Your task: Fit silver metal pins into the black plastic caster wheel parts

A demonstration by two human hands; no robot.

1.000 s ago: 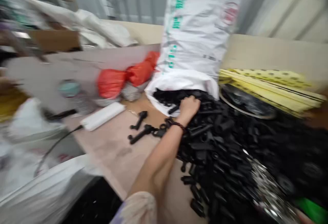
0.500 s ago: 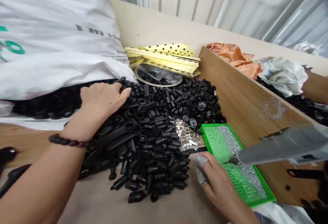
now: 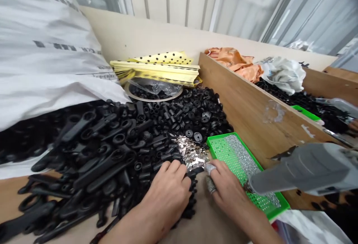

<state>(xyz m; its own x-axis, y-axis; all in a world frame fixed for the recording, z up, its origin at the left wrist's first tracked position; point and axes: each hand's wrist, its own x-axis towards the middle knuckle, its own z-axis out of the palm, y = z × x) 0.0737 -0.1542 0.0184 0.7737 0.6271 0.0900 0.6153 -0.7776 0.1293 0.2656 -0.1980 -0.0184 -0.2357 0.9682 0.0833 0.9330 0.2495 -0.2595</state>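
Note:
My left hand (image 3: 171, 186) is over the near edge of a heap of black plastic cylinders (image 3: 142, 177), its fingers curled down. Whatever those fingers pinch is hidden beneath the hand. Close by on the right, my right hand (image 3: 225, 184) has grey wrapping on two digits, which bend in by the silvery metal clips (image 3: 192, 154). I cannot make out what is in them. A green perforated tray (image 3: 222, 152) of small screws (image 3: 243, 156) lies beside that hand. Over the tray juts a grey power screwdriver (image 3: 291, 167), its tip partly hidden behind the hand.
Long black handle-like parts (image 3: 103, 165) pile up at left, below a large white sack (image 3: 50, 61). Behind are round black parts (image 3: 201, 110), a metal bowl (image 3: 156, 99) and yellow dotted sheets (image 3: 159, 73). A wooden divider (image 3: 237, 98) rises on the right.
My left hand has come from the black parts by the sack to beside my right hand. The right hand stays near the clips and tray. The view has shifted.

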